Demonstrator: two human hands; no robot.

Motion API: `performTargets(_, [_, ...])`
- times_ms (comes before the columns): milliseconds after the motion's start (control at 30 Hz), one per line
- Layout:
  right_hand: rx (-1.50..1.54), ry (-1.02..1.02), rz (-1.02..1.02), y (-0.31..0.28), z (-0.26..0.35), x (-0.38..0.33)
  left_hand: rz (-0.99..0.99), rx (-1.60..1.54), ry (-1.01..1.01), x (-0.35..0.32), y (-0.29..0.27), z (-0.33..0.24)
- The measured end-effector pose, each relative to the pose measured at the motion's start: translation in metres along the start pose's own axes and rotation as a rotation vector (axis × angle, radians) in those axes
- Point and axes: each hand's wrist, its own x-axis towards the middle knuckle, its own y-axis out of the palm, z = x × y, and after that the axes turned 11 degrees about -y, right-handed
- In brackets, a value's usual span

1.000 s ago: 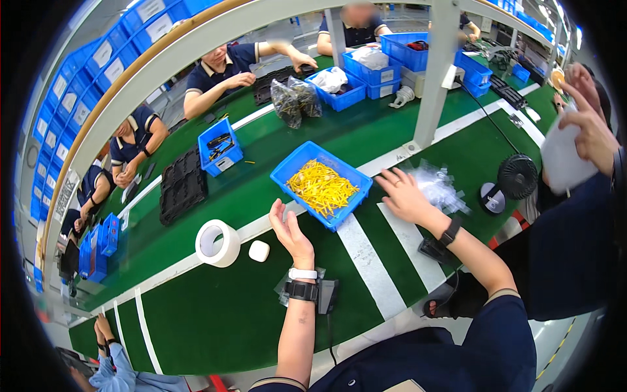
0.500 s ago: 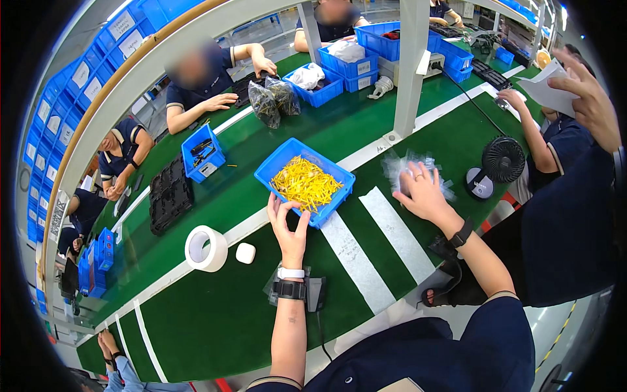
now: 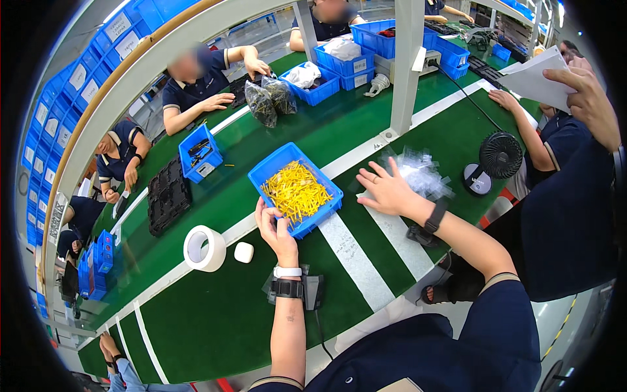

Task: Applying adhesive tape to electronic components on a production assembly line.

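Note:
A blue plastic bin [image 3: 319,218] stands on the green tabletop, filled with slim yellow pieces [image 3: 297,189] in a loose heap. My left hand [image 3: 274,230] grips its near left corner, the thumb at the near side and the fingers along the left side. To the right of the bin my right hand [image 3: 385,191] is open, palm down and fingers spread, holding nothing. Beyond that hand lies a loose pile of clear plastic bags [image 3: 421,171]. The hand's outer edge is close to the pile; I cannot tell whether they touch.
A white tape roll [image 3: 204,248] and a small white case [image 3: 243,252] lie left of my left forearm. A black fan [image 3: 500,157] stands at right, near a white post [image 3: 406,78]. Co-workers sit across the table; a person at right holds white paper [image 3: 539,81].
The blue bin has shifted a little left and turned, with my left hand at its corner. My right hand has moved left off the clear bags, its fingers now spread toward the bin.

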Motion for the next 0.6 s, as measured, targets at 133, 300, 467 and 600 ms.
performTargets(133, [-0.031,0.119,0.012,-0.015,-0.002,-0.030,0.113,-0.074,-0.059,-0.001,0.000,-0.001])
performTargets(300, [-0.023,0.390,-0.004,-0.027,-0.012,-0.055,0.196,0.015,0.022,-0.005,0.010,-0.003])
performTargets(467, [0.054,0.664,-0.035,-0.012,-0.029,-0.057,0.411,-0.010,-0.061,-0.011,0.020,-0.006])
performTargets(600, [0.033,0.549,-0.040,-0.002,-0.035,-0.054,0.526,0.086,-0.058,-0.011,0.016,-0.006])
